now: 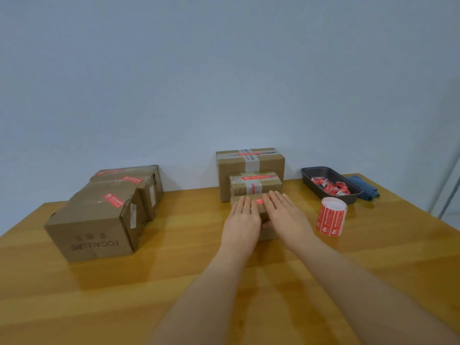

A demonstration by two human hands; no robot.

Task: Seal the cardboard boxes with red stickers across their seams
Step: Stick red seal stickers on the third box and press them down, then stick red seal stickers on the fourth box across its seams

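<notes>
A small cardboard box [261, 210] sits mid-table with a red sticker [259, 201] on its top. My left hand [242, 221] and my right hand [286, 215] lie flat on the box, fingers extended, either side of the sticker; the right thumb curls at the box's near side. Behind it stand a medium box [256, 184] and a larger box [250, 161], each with a red sticker on top. A roll of red stickers [332, 217] stands upright to the right of my right hand.
Three stickered cardboard boxes are grouped at the left, the nearest [97, 222] printed FOCALLURE. A dark tray [331, 184] with crumpled sticker backings sits at the back right beside a blue cloth [364, 188]. A wall rises behind the wooden table [174, 282].
</notes>
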